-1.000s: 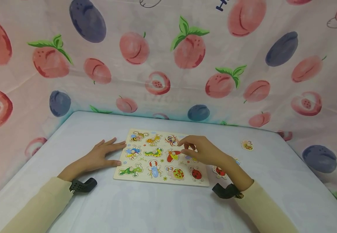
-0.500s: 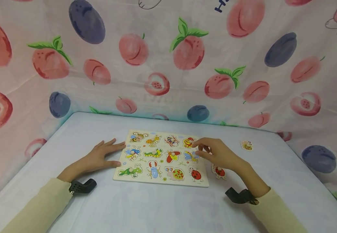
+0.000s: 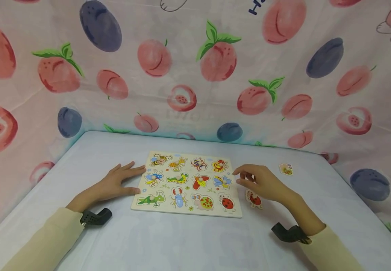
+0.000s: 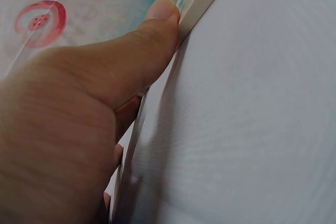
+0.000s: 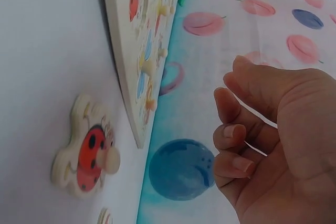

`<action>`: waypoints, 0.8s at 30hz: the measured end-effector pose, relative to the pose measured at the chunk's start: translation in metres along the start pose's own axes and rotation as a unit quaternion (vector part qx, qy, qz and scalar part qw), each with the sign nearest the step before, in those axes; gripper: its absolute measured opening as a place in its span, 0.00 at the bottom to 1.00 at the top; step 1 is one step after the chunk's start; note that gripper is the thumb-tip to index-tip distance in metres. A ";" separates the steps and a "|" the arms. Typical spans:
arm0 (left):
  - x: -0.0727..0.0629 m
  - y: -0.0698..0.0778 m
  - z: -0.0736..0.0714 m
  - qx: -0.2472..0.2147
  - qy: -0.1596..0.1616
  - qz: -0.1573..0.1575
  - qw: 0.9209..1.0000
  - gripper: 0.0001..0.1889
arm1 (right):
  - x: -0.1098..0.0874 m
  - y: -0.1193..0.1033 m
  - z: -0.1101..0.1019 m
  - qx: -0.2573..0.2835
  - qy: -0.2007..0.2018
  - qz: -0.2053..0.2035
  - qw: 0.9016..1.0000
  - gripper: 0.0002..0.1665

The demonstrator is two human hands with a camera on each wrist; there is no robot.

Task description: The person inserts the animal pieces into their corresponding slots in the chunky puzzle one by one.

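Observation:
A wooden insect peg puzzle board (image 3: 168,208) lies on the table, most of its pictures carrying small knobs. My left hand (image 3: 114,182) rests at its left side with fingers spread; in the left wrist view the thumb (image 4: 163,14) touches the board's edge. My right hand (image 3: 261,182) hovers just right of the board, fingers loosely bent and holding nothing, as the right wrist view shows. Below that hand lies a ladybug puzzle piece (image 3: 253,199) with a round knob (image 5: 108,160). On the board, the ladybug picture (image 3: 227,203) and snail picture (image 3: 203,202) show no knob.
A snail puzzle piece (image 3: 286,169) lies farther back on the right of the white table (image 3: 168,244). Part of another piece (image 5: 105,216) shows at the bottom of the right wrist view. A fruit-print curtain (image 3: 188,124) stands behind the table.
My right hand has moved right, from over the upper right of the board to beside its right edge, uncovering the pictures there. The left hand has stayed in place.

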State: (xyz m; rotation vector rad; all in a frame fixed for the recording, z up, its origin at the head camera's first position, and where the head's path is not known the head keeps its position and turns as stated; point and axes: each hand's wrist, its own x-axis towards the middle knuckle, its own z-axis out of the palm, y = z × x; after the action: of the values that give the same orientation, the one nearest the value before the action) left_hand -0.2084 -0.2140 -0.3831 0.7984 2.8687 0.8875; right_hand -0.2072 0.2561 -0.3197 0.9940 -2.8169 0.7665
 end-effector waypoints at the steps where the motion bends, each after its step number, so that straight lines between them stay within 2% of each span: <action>1: 0.000 0.000 0.000 -0.001 0.000 0.000 1.000 0.40 | -0.002 0.001 -0.001 0.000 0.000 0.002 1.000 0.12; 15: 0.000 0.000 0.000 0.003 -0.003 -0.007 1.000 0.40 | -0.025 0.019 -0.011 -0.015 0.014 0.027 0.999 0.12; 24: 0.000 0.000 0.000 0.006 -0.004 -0.005 1.000 0.40 | -0.035 0.028 -0.008 -0.009 0.003 0.055 0.998 0.11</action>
State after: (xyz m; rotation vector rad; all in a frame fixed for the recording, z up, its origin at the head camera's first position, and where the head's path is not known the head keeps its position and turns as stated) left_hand -0.2082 -0.2137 -0.3834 0.7846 2.8718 0.8656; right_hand -0.1968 0.2989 -0.3322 0.8398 -2.8879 0.7518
